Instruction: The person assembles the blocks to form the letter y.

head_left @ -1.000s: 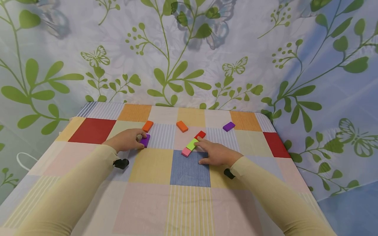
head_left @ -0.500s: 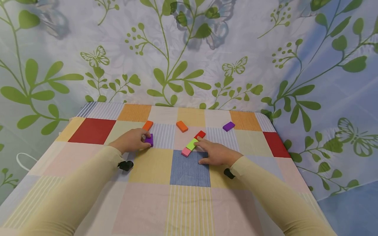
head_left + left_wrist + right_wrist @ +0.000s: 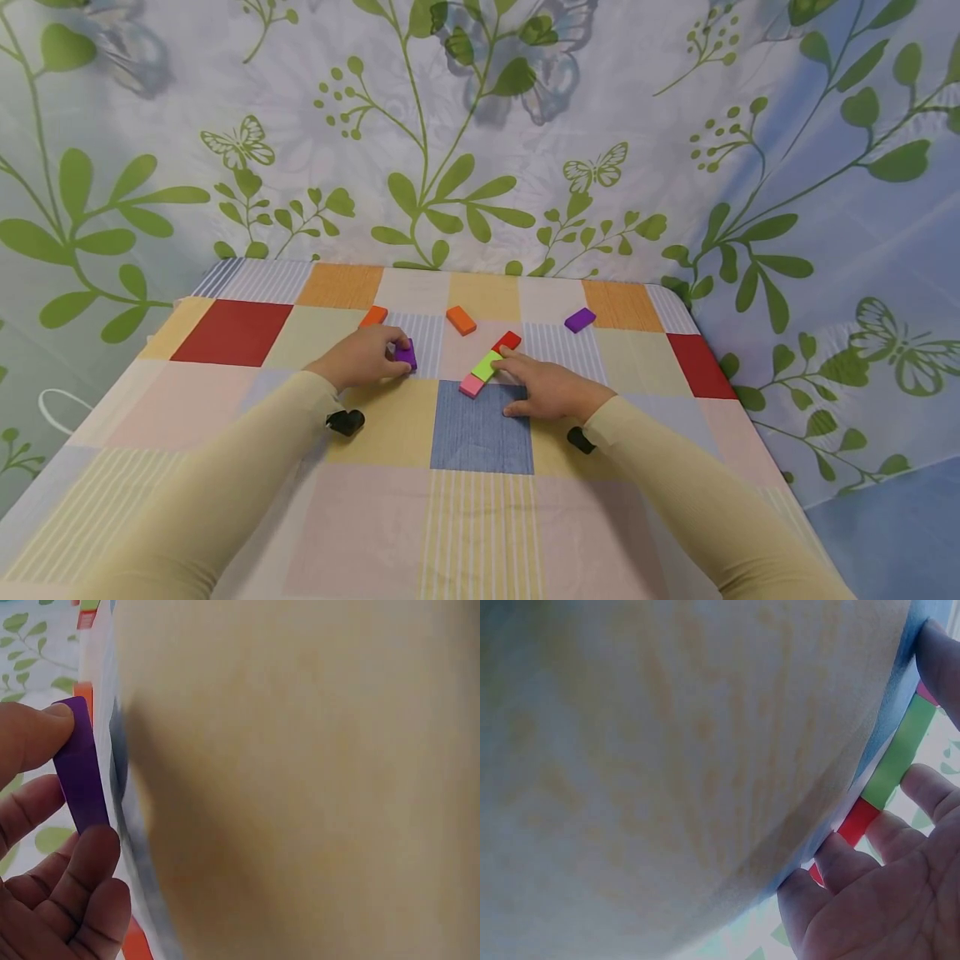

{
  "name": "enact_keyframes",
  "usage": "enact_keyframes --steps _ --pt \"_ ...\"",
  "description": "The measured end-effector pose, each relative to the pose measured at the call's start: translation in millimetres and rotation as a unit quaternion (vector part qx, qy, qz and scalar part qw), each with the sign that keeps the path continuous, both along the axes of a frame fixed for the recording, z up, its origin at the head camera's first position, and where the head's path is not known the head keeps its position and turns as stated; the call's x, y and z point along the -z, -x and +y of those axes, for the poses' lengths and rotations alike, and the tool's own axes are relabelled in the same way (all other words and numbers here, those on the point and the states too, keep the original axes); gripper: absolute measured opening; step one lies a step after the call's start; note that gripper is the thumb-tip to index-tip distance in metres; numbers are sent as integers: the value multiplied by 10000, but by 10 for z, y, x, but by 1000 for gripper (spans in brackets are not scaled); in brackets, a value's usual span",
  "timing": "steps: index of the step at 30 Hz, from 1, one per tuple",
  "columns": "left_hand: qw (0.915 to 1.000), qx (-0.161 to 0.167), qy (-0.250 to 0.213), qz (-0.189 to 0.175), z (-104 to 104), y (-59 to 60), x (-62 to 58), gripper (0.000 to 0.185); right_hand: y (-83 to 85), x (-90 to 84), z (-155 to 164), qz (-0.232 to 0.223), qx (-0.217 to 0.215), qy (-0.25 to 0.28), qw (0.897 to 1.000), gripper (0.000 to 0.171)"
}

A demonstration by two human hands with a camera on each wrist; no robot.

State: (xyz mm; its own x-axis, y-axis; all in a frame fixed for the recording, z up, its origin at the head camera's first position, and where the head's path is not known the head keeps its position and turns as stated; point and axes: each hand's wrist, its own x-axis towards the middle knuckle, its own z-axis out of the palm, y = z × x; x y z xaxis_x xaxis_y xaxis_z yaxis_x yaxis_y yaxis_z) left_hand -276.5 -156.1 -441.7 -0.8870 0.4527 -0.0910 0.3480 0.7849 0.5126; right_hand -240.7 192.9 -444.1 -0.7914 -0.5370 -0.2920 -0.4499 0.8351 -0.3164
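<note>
My left hand pinches a purple block between thumb and fingertips, close over the cloth. In the left wrist view the purple block stands on its edge, thumb at one end and fingers at the other. A pink block, a lime green block and a red block lie end to end in a slanting row to the right. Beside that row rests my right hand, fingers loosely extended, index fingertip at the green and red blocks. In the right wrist view the green block shows between thumb and fingers.
An orange block lies behind my left hand, partly covered by it. Another orange block sits behind the row, and a second purple block lies back right. A patchwork cloth covers the table; a leaf-patterned curtain hangs behind.
My left hand has moved right with the purple block, away from the left orange block and closer to the row. The right hand and the row stay in place.
</note>
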Motion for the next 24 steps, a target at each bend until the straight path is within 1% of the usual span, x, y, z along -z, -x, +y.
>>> enact_keyframes --steps 7,12,15,24 --pt "10000 -83 35 -25 155 -15 46 32 -1 7 1 24 -52 7 10000 82" --pt "9999 -50 70 64 254 -9 61 32 5 18 3 48 -57 -50 10000 83" --pt "9999 -42 119 113 322 -15 61 31 4 17 3 50 -47 -64 10000 83" --pt "9999 9 111 68 519 -43 50 30 -4 19 -3 44 -15 -96 9999 83"
